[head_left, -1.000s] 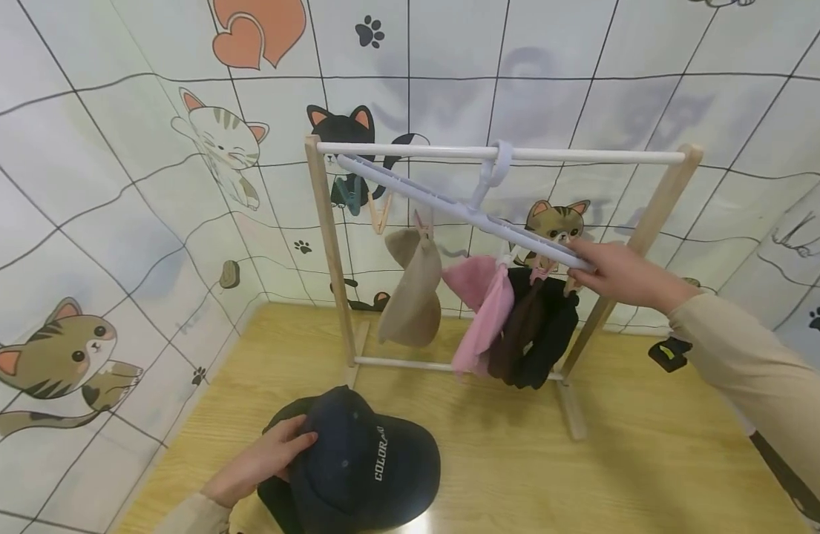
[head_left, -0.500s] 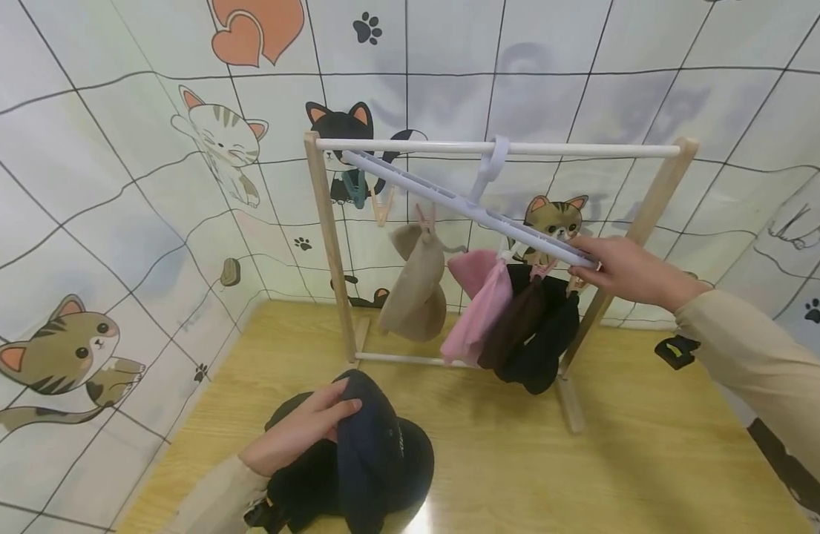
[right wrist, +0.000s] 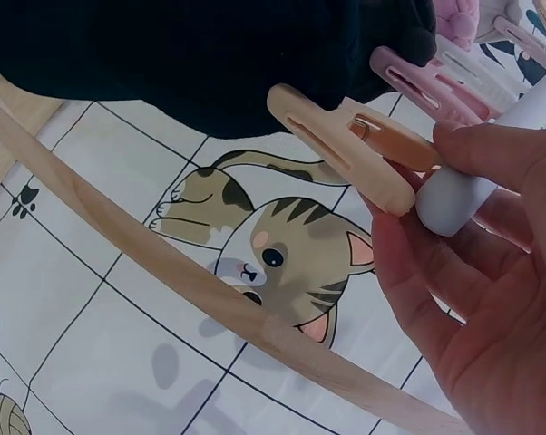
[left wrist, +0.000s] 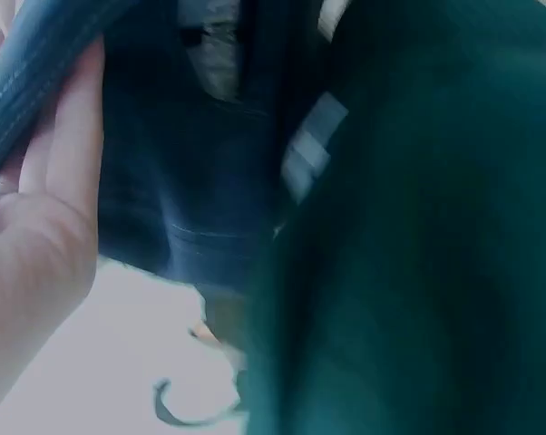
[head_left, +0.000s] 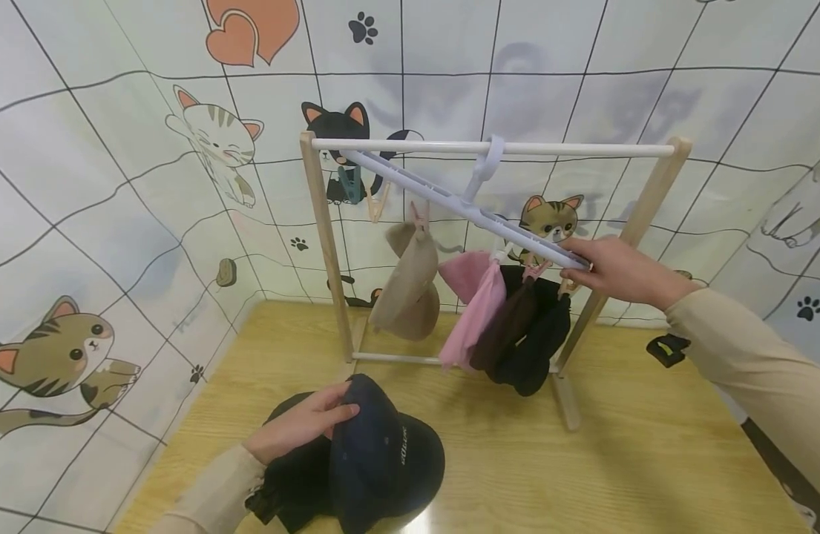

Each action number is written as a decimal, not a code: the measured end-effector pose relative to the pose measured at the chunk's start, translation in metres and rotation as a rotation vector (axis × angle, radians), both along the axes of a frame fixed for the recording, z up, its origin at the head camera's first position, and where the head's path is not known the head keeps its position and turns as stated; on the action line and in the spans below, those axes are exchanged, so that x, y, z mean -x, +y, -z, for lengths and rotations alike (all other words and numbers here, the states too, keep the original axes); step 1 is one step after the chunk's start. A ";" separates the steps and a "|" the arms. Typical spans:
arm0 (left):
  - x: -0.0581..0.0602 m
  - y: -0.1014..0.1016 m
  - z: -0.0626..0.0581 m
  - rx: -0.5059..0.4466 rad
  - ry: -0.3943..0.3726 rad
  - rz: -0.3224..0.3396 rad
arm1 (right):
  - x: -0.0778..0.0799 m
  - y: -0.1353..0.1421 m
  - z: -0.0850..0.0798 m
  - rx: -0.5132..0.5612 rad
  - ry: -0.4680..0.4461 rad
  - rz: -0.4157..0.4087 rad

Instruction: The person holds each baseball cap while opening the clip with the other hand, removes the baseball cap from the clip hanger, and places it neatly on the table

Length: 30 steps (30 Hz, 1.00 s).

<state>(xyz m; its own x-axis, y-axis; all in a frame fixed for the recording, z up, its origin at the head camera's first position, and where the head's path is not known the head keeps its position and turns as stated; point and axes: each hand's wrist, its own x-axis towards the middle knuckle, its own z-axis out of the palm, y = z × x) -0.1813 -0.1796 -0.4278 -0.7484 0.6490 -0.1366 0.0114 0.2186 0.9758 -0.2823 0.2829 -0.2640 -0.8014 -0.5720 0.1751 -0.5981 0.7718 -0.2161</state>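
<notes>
My left hand pinches the edge of a navy baseball cap with white lettering, low in the head view. Beneath it lies a second dark cap, which looks dark green in the left wrist view. With thumb and fingers, my right hand grips the near end of a pale lavender clip hanger, hooked over the rack's bar. Pegged along the hanger are a beige hat, a pink one, a brown one and a black cap. A peach clothespin sits beside my right fingers.
A wooden rack with a white top bar stands on the wood-grain table. Teal and peach clothespins dangle at the hanger's far end with nothing clipped. A cat-print curtain lies close behind.
My left hand moved right and forward, going from resting on the navy cap to pinching and tilting its edge. The hanger swung slightly; my right hand kept its grip.
</notes>
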 end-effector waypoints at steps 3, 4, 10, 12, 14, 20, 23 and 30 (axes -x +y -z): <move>0.002 -0.020 0.016 -0.016 -0.076 -0.058 | -0.001 0.000 0.000 -0.016 0.008 0.014; 0.001 -0.026 0.020 -0.021 -0.103 -0.079 | -0.002 0.000 0.000 -0.019 0.008 0.021; -0.005 -0.048 0.031 -0.043 -0.242 -0.105 | -0.003 0.003 -0.001 -0.020 0.023 -0.008; -0.007 -0.052 0.032 -0.038 -0.263 -0.102 | -0.003 0.004 -0.001 -0.013 0.027 -0.022; -0.007 -0.055 0.032 -0.032 -0.277 -0.099 | -0.003 0.005 -0.001 -0.010 0.029 -0.032; -0.010 -0.062 0.034 0.024 -0.294 -0.120 | -0.004 0.008 -0.001 -0.010 0.041 -0.041; -0.012 -0.064 0.034 0.078 -0.272 -0.143 | -0.005 0.009 -0.003 -0.012 0.056 -0.043; -0.010 -0.071 0.016 0.188 -0.167 -0.141 | -0.007 0.014 -0.012 -0.020 0.044 -0.014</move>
<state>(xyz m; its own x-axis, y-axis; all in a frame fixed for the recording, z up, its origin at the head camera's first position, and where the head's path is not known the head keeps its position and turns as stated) -0.1709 -0.2502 -0.4437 -0.7863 0.4918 -0.3739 -0.1896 0.3838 0.9037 -0.2757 0.2967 -0.2523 -0.7848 -0.5870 0.1987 -0.6176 0.7670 -0.1737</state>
